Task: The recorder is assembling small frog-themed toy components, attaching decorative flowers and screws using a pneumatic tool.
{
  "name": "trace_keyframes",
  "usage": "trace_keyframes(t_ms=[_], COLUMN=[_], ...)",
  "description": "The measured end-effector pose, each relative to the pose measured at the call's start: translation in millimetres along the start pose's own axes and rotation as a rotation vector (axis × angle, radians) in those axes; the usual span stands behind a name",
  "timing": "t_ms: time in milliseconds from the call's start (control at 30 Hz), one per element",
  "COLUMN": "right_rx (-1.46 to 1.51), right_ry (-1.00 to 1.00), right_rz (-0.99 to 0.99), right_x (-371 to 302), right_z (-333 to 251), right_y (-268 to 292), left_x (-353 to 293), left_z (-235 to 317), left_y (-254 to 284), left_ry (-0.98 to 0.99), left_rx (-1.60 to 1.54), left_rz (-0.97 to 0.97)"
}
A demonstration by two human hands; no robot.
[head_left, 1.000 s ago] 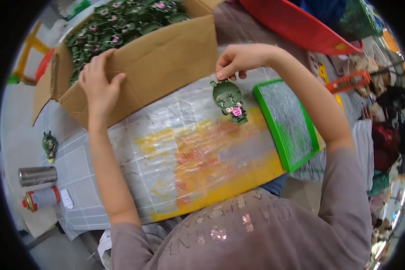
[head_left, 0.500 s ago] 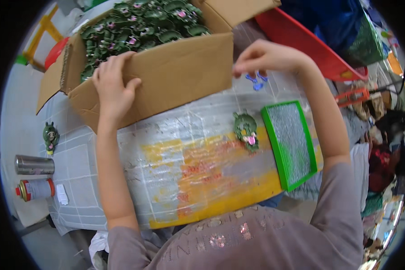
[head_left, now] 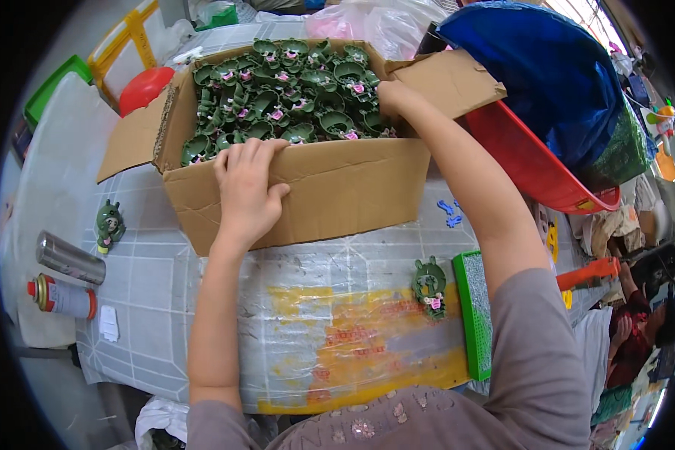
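Note:
A cardboard box point(head_left: 315, 191) stands on the table, filled with rows of small dark green figurine pieces point(head_left: 277, 90) with pink flowers. My left hand point(head_left: 249, 184) grips the box's front wall, its fingers over the top edge and the thumb on the outside. Inside the right end of the box, my right hand point(head_left: 392, 97) reaches down among the pieces; its fingers are hidden. One loose green figurine piece point(head_left: 430, 287) with a pink flower lies on the table. Beside it is a green-rimmed tray point(head_left: 476, 330) with a grey speckled inside, partly behind my right arm.
At the left are a green figurine point(head_left: 109, 225), a silver can point(head_left: 70, 257), a red-capped can point(head_left: 63, 296) and a small white object point(head_left: 109, 323). Small blue pieces point(head_left: 451, 214) lie right of the box. Farther right, a red basin point(head_left: 532, 161) holds a blue bag point(head_left: 547, 75).
My right hand has moved from beside the box's front right corner into the box. My left hand stays on the front wall. The view has shifted, showing more of the box.

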State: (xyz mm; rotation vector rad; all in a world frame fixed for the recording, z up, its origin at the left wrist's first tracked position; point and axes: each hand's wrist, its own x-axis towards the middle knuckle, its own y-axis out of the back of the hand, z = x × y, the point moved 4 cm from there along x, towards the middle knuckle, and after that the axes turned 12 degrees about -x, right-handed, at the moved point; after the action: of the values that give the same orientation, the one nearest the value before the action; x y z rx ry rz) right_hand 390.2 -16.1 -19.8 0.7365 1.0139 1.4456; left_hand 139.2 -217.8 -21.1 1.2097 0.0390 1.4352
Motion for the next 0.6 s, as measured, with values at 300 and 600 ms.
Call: trace_keyframes(t_ms=[300,600], right_rx=[-0.069,0.423], right_ry=[0.065,0.060], right_rz=[-0.002,-0.043], right_x=[-11,-54], right_z=[26,94], right_y=[25,63], left_x=[-5,7], left_z=[1,-1], left_y=[4,-13], left_ry=[0.013,-0.090], left_rx=[-0.019,-0.009], left_rz=[-0.003,-0.013])
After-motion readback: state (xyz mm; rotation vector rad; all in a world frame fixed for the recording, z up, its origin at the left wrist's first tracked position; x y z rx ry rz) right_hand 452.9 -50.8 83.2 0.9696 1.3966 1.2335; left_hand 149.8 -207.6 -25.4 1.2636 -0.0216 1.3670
